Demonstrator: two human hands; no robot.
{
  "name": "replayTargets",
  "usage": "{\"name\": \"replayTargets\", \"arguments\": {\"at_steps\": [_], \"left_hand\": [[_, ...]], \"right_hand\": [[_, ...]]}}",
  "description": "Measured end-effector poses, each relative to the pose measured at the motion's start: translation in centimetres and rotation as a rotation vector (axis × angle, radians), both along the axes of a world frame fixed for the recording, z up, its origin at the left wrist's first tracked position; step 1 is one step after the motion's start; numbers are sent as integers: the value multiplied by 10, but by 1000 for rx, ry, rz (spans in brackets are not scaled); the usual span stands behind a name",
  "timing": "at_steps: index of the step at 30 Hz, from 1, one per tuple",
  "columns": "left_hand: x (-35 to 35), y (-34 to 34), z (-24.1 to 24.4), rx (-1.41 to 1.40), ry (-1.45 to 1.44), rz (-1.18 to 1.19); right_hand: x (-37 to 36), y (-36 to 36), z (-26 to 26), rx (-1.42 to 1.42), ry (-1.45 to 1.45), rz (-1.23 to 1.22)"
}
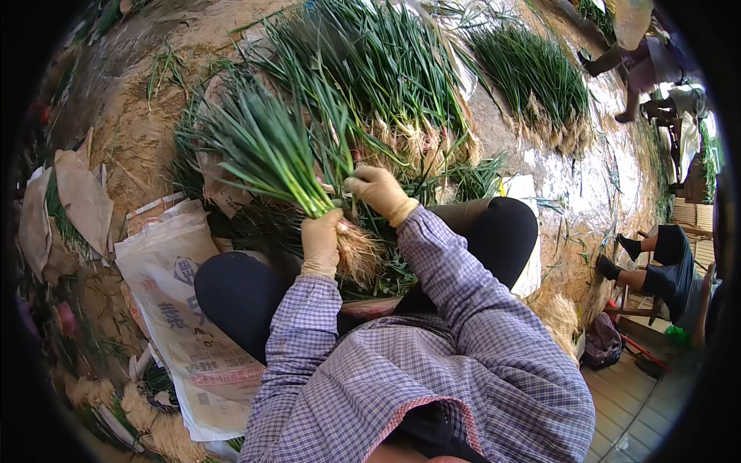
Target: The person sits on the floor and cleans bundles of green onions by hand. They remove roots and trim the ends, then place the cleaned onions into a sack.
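My left hand (pixel 321 240), in a pale glove, grips a bunch of green allium stalks (pixel 289 168) just above its roots. The leaves fan away up and to the left, and the brown, stringy roots (pixel 359 252) hang out on the right of the fist. Close beside it is my right hand (pixel 382 194), gloved too, with thumb and fingertips drawn together against a few green stalks (pixel 347 139). Whether those fingers pinch a stalk is hidden. Beyond both hands lies a large heap of the same plants (pixel 370 69), its pale bulbs and roots facing me.
Another rooted bundle (pixel 532 87) lies on the wet, muddy floor (pixel 602 191) at upper right. A printed woven sack (pixel 197 312) is spread by my left knee (pixel 231 295). Loose leaves surround my right knee (pixel 503 231). A seated person (pixel 666 266) is at far right.
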State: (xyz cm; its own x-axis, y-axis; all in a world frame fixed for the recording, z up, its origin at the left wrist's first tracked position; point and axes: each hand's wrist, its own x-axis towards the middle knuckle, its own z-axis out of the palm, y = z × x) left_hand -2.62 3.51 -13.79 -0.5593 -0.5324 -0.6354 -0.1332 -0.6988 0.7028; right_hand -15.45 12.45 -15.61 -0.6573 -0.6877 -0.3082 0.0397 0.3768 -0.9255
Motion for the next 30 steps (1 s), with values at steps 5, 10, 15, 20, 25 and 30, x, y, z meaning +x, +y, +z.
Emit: {"name": "replayTargets", "arguments": {"at_steps": [5,10,15,20,25,30], "left_hand": [[4,-8,-6,84,58,155],[13,-12,2,-8,-93,-116],[13,7,19,47,-10,-261],[22,6,-6,83,17,-95],[16,7,0,126,-4,-29],[18,20,4,67,-64,-246]], "right_hand": [[-27,42,27,-196,-406,-276],[-56,60,44,-87,-434,-86],[-18,31,32,88,-369,150],[-6,33,-19,-44,-261,-159],[15,25,-8,-101,-284,-101],[18,2,-5,-102,-34,-95]]}}
